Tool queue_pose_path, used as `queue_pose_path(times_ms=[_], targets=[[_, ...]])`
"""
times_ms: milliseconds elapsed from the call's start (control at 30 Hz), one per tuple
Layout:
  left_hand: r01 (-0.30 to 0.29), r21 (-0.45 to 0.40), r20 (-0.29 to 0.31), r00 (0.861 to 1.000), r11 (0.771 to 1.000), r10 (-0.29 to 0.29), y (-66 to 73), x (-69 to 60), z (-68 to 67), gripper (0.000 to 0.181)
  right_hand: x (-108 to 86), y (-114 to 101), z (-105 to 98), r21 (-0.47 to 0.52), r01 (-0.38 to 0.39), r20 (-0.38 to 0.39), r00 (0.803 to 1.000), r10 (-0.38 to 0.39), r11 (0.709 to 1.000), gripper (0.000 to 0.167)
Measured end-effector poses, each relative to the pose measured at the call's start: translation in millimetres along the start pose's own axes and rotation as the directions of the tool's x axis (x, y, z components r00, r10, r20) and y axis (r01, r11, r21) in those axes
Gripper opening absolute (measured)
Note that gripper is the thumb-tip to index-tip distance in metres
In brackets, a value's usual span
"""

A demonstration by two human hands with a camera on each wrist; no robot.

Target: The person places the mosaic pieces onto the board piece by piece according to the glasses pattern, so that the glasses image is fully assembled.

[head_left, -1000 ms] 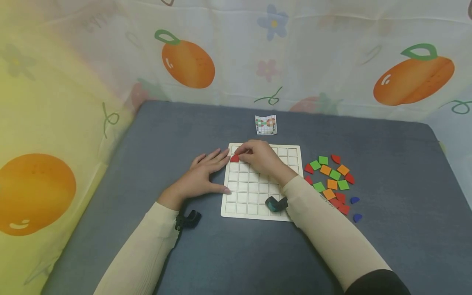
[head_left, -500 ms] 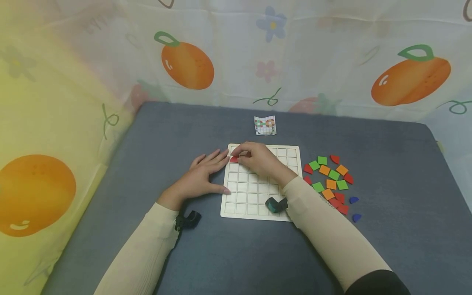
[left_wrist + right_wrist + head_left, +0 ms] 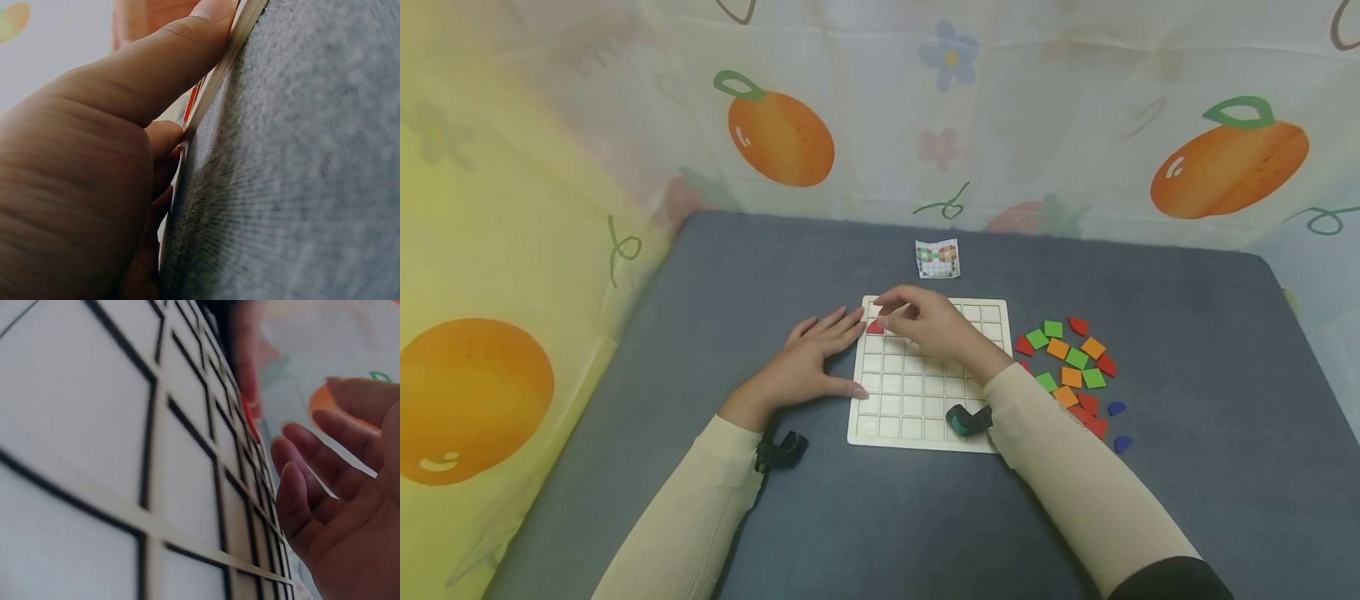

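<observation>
A pale wooden grid board (image 3: 891, 406) lies on the grey table. One red piece (image 3: 875, 327) sits in a cell by the board's left edge, near the top; it shows in the right wrist view as a red sliver (image 3: 250, 420). My left hand (image 3: 805, 362) rests with spread fingers along the board's left edge, thumb on its border; the left wrist view shows the thumb (image 3: 169, 59) at the rim. Just right of the red piece is my right hand (image 3: 928, 325), over the upper board, fingers loosely bent, and the right wrist view shows nothing between them (image 3: 350, 487).
Loose green (image 3: 1077, 358), orange (image 3: 1071, 377), red (image 3: 1078, 326) and blue pieces (image 3: 1117, 408) lie on the table right of the board. Behind the board lies a small printed card (image 3: 937, 260). A patterned cloth (image 3: 880, 108) hangs behind the table.
My right fingers have come away from the red piece, which stays in its cell. The right wrist has shifted slightly right. My left hand keeps its place.
</observation>
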State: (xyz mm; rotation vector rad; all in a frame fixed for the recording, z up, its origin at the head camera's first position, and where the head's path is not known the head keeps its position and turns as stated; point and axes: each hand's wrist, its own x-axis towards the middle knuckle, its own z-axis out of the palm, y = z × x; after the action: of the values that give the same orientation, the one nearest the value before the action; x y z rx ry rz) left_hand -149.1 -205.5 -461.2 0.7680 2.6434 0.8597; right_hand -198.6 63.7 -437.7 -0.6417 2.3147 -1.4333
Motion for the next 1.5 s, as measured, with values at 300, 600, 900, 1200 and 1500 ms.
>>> queue_pose_path(times_ms=[300, 600, 900, 1200, 1500], targets=[[0.011, -0.006, -0.001, 1.0, 1.0, -0.011, -1.5, 0.2, 1.1, 0.111, -12.8, -7, -23, 0.146, 0.046, -0.017, 0.999, -0.044, 0.988, 0.049], [0.017, 0.006, 0.005, 1.0, 1.0, -0.017, -1.0, -0.1, 1.1, 0.113, -35.2, -9, -48, 0.196, 0.072, -0.074, 0.996, -0.059, 0.978, 0.046], [0.0, 0.002, -0.013, 1.0, 1.0, 0.0, -1.4, -1.0, 1.7, 0.114, -63.7, -5, -78, 0.269, 0.096, -0.141, 0.988, -0.06, 0.958, 0.054], [-0.007, 0.007, -0.012, 1.0, 1.0, 0.007, -4.5, 0.1, 4.3, 0.114, -93.5, 9, -107, 0.215, 0.143, -0.227, 0.969, -0.093, 0.966, 0.055], [-0.003, -0.001, -0.009, 1.0, 1.0, 0.003, -1.7, -0.4, 2.7, 0.112, -117.4, 33, -123, 0.251, 0.168, -0.317, 0.945, -0.083, 0.953, 0.045]])
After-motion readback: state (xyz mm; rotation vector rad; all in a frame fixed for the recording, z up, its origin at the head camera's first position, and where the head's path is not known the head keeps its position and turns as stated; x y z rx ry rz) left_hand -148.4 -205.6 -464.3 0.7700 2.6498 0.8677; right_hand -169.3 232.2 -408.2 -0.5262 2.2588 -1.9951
